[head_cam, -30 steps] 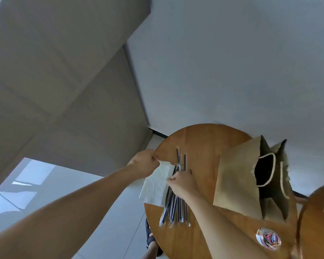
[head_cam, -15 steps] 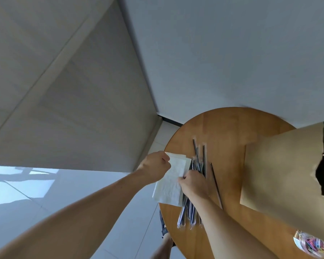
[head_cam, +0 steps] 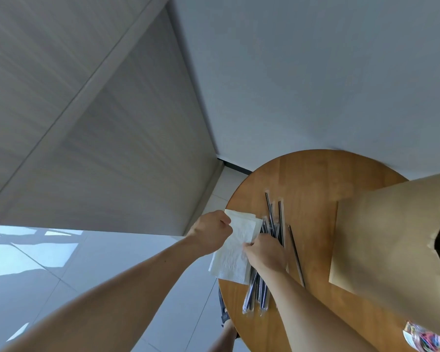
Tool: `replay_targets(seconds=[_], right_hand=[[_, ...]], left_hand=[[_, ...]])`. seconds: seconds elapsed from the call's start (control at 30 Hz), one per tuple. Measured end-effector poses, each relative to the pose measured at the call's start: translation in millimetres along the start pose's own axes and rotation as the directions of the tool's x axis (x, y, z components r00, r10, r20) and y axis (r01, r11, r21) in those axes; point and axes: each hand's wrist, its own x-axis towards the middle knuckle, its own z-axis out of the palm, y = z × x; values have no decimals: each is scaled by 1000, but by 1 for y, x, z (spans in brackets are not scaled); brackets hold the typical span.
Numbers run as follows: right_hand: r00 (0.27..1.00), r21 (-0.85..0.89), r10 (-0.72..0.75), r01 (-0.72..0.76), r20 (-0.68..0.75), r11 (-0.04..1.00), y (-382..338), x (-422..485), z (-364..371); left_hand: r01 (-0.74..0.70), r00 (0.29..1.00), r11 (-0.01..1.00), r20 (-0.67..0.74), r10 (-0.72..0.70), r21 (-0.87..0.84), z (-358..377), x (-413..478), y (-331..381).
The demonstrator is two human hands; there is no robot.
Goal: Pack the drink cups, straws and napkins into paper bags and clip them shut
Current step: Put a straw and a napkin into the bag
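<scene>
You're pinching the napkin (head_cam: 231, 257) corner with left hand (head_cam: 211, 232) — right hand (head_cam: 264, 254) is gripping its edge, over the straws (head_cam: 254, 295).

Left hand (head_cam: 211, 232) and right hand (head_cam: 264, 255) pinch white napkins (head_cam: 235, 257) at the table (head_cam: 315, 179) edge, beside dark straws (head_cam: 273, 217).

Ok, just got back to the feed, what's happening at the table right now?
A person is working at the stack of napkins on the round table. The left hand pinches its top corner, and the right hand grips its right edge, over the wrapped straws. The paper bag stands at the right, a dish of clips near it. No cups are in view.
</scene>
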Motion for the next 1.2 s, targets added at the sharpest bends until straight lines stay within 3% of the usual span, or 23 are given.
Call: replay_targets(seconds=[0.17, 0.3, 0.4, 0.47, 0.53, 0.63, 0.7, 0.77, 0.87, 0.9, 0.97, 1.07, 1.2], right_hand=[[1000, 23, -6, 7, -5, 1000, 2, 0, -3], [999, 289, -49, 47, 0, 956, 7, -9, -16], [995, 647, -88, 39, 45, 761, 7, -18, -33], [989, 790, -138, 44, 51, 611, 9, -24, -46], [983, 861, -177, 40, 58, 507, 12, -30, -59], [976, 904, -204, 24, 71, 427, 23, -35, -75], [985, 919, -165, 24, 45, 392, 37, -34, -78], [997, 881, -60, 70, -48, 468, 55, -32, -73], [958, 469, 73, 70, -279, 880, 89, -26, -52], [961, 316, 70, 19, -268, 949, 98, -25, -44], [982, 128, 77, -55, -170, 990, 111, -22, -26], [992, -2, 95, -96, -87, 995, 115, -20, -18], [983, 97, 142, -131, -120, 987, 105, -29, -31]], left_hand=[[8, 1000, 1000, -4, -8, 5, 2, 2, -3], [-7, 999, 998, -35, 5, -60, 4, 1, 2], [-18, 999, 990, -42, 12, -137, 3, -2, 8], [26, 1000, 971, -3, -27, -238, 2, -5, 15], [107, 993, 910, 98, -73, -402, 1, -10, 23], [187, 959, 774, 285, -9, -605, 3, -17, 33], [190, 956, 731, 293, 15, -655, 8, -20, 38], [177, 971, 724, 238, -19, -667, 14, -19, 42], [145, 984, 750, 170, -45, -645, 24, -15, 41], [135, 987, 765, 154, -48, -630, 27, -14, 40], [106, 992, 804, 117, -46, -585, 34, -12, 37], [64, 997, 852, 62, -37, -519, 40, -13, 36], [7, 1000, 878, -4, -10, -479, 40, -20, 45]])
